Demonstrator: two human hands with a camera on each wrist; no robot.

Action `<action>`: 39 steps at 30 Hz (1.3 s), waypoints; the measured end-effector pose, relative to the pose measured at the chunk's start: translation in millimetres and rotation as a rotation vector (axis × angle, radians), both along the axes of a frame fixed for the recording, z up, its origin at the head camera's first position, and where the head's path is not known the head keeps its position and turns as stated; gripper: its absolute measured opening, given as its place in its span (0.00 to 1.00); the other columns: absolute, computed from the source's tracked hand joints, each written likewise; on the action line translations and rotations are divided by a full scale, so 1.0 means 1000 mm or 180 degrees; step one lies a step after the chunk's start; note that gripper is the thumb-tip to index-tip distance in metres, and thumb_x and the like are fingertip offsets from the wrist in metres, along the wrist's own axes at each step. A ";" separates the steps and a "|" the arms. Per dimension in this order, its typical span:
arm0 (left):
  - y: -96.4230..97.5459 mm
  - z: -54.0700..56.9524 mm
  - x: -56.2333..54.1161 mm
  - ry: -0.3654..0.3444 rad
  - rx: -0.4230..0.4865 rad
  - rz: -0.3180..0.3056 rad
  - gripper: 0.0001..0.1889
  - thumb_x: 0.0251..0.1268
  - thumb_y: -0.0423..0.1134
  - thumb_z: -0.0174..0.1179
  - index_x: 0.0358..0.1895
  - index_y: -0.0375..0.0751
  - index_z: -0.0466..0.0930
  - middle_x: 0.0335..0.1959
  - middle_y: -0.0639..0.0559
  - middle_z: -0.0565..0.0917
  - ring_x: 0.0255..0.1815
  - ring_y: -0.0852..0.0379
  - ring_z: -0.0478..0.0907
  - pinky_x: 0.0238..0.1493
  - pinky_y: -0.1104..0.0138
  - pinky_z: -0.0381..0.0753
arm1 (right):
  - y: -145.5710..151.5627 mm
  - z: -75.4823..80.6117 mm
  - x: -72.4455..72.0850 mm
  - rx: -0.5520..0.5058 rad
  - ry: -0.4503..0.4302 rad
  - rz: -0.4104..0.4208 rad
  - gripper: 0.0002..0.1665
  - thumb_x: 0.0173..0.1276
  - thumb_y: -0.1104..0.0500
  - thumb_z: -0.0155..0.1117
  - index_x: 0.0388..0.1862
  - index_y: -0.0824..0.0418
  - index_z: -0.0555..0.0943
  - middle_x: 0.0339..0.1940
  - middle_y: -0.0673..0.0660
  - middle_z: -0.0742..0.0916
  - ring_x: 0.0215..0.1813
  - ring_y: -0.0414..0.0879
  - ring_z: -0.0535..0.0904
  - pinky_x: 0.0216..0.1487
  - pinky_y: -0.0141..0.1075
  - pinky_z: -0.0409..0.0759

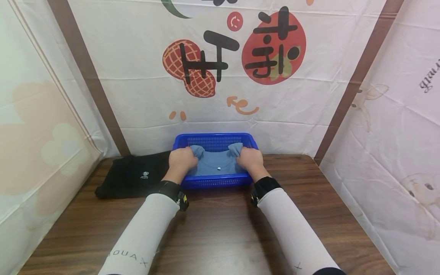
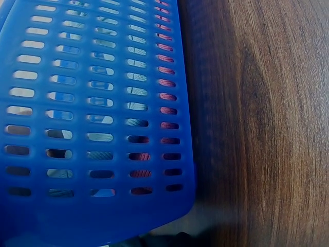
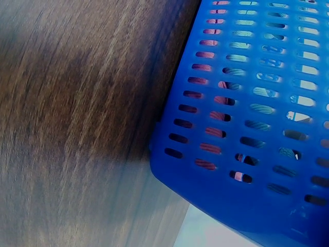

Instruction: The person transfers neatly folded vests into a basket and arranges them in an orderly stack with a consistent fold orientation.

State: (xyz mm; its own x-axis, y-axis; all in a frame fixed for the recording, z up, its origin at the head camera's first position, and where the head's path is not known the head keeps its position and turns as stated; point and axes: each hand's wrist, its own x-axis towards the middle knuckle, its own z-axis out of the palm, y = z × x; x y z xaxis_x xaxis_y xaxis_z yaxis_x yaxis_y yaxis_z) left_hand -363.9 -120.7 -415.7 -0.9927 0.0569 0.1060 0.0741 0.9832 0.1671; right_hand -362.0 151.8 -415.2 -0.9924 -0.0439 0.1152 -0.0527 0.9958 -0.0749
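Note:
A grey-blue shirt [image 1: 216,162] with a curved neckline lies in the blue plastic basket [image 1: 214,181]. My left hand [image 1: 183,158] grips its left shoulder, where a bunched bit of cloth sticks up beside the fingers. On the other side my right hand [image 1: 251,158] holds the right shoulder the same way. The cloth spreads between both hands, with a small white mark on its front. Both wrist views are filled by the slotted basket wall [image 2: 103,206], and neither hand appears there. Pinkish-red and pale striped cloth [image 3: 221,116] shows through the slots in the right wrist view.
A folded black garment [image 1: 128,177] with a small white print lies left of the basket, reaching up to it. Everything stands on a brown wood-grain table [image 1: 223,229]. A printed white curtain [image 1: 144,95] rises directly behind the basket, with more curtains at both sides.

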 end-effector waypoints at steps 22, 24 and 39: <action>-0.001 -0.003 -0.004 0.0079 -0.0007 0.0049 0.22 0.64 0.45 0.58 0.53 0.30 0.80 0.37 0.40 0.85 0.34 0.44 0.81 0.33 0.50 0.83 | 0.000 -0.001 -0.002 0.0193 0.0027 0.0057 0.23 0.73 0.51 0.59 0.59 0.64 0.80 0.49 0.58 0.89 0.51 0.53 0.86 0.49 0.50 0.84; -0.001 -0.003 -0.005 0.0078 -0.0043 0.0040 0.22 0.64 0.46 0.58 0.52 0.31 0.80 0.36 0.40 0.85 0.34 0.44 0.81 0.33 0.50 0.83 | 0.001 -0.001 -0.002 0.0187 0.0021 0.0064 0.20 0.73 0.53 0.57 0.57 0.63 0.81 0.50 0.58 0.89 0.51 0.53 0.86 0.49 0.50 0.84; -0.001 -0.003 -0.004 0.0105 -0.0256 -0.0065 0.28 0.66 0.40 0.59 0.66 0.28 0.72 0.50 0.34 0.86 0.47 0.41 0.85 0.42 0.46 0.85 | 0.002 -0.003 -0.002 0.0245 0.0099 0.0117 0.22 0.71 0.56 0.59 0.61 0.60 0.79 0.50 0.58 0.89 0.51 0.54 0.86 0.49 0.51 0.84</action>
State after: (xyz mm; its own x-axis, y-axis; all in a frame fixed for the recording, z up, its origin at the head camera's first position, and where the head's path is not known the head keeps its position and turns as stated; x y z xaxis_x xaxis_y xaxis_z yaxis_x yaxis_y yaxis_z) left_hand -368.3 -121.8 -419.2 -0.9873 0.0867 0.1328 0.0984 0.9915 0.0846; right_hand -363.9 153.4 -418.2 -0.9859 -0.0901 0.1408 -0.0905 0.9959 0.0042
